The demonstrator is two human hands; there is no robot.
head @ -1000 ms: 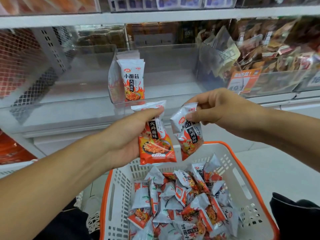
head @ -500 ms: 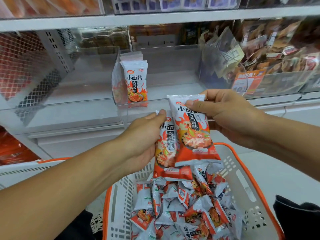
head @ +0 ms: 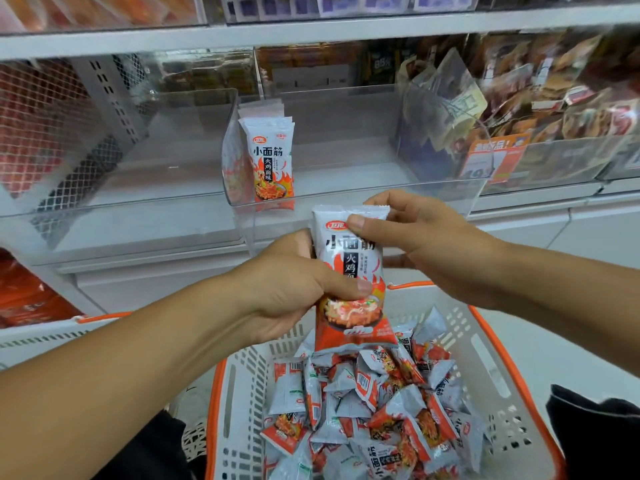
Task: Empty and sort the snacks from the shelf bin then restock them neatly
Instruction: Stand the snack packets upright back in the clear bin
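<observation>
While the packets (head: 353,282) are squared into one stack above the basket (head: 498,368), the left hand (head: 294,289) clamps their middle, thumb across the front, and the right hand (head: 415,237) pinches the top seal. The clear bin (head: 346,188), beyond and above the basket, holds one upright row (head: 272,157) against its left wall. Good practice, judged from this layout: align edges flush, keep labels forward and upright, then stand the stack just beside that row. Loose packs (head: 363,410) remain heaped in the basket.
</observation>
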